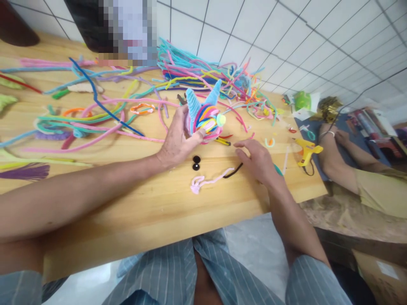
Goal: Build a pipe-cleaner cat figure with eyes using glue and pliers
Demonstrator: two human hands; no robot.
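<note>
One cardboard box sits at lower right, its contents hidden. Just below the frame's centre, two black discs and a pale pink chenille stem lie on the wooden table. Right of centre, the right hand is half curled by a black chenille stem; whether it pinches the stem, I cannot tell. At centre, the left hand grips an eared, multicoloured chenille head; light, steady pressure should spare its windings. Farther up, turquoise chenille stems lie heaped.
</note>
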